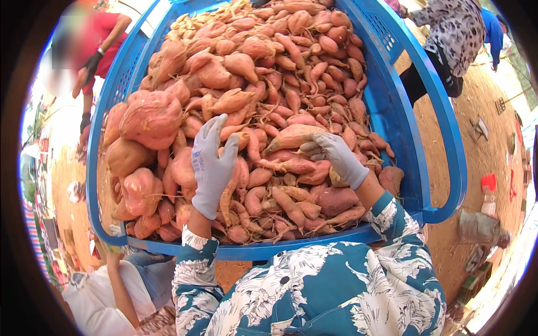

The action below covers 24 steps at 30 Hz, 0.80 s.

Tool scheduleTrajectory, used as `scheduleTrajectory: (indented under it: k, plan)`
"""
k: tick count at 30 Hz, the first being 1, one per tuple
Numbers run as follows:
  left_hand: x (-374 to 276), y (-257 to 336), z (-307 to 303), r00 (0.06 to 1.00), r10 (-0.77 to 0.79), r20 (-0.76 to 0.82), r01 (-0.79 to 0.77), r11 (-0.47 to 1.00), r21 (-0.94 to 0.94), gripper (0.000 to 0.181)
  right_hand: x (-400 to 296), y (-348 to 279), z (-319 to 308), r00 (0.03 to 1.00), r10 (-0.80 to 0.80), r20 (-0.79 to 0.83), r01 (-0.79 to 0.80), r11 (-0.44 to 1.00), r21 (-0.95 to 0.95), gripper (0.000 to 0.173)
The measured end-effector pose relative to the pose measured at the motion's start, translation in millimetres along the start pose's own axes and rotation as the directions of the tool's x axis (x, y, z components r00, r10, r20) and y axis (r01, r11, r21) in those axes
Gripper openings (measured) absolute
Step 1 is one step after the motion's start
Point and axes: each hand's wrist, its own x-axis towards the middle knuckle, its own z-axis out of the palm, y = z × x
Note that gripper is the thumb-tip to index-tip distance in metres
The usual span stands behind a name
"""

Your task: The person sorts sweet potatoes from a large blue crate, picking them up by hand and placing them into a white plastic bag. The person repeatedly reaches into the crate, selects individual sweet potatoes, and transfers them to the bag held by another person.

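A large heap of reddish sweet potatoes [290,96] fills a blue plastic bin [269,251] in front of me. My left hand [213,166], in a grey work glove with printed marks, is over the left-middle of the heap. Its thumb and fingers are apart, and nothing is held in it. Beside its thumb lies the rounded end of a small sweet potato [243,140]. My right hand [338,157], gloved alike, has bent fingers at the right end of a long, paler sweet potato [290,137]. Whether the fingers grip it cannot be made out.
Very big, lumpy sweet potatoes [151,119] are piled along the left side. Blue tubular rails [447,138] rise at both sides of the bin. A person in red [110,33] is at far left, another in a spotted top [456,31] at far right, and one in white [105,290] at lower left.
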Motion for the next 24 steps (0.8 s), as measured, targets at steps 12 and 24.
scheduleTrajectory:
  k: [12,24]
  plan:
    - [29,-54,78,0.868,0.014,0.497,-0.273,0.848,0.454,0.055,154,39,-166,0.897,-0.170,-0.408,0.041,0.951,-0.306,0.039]
    - [188,-11,311,0.813,0.248,0.527,-0.370,0.919,0.139,0.063,299,1,-234,0.756,-0.470,-0.456,-0.141,0.564,-0.814,0.074]
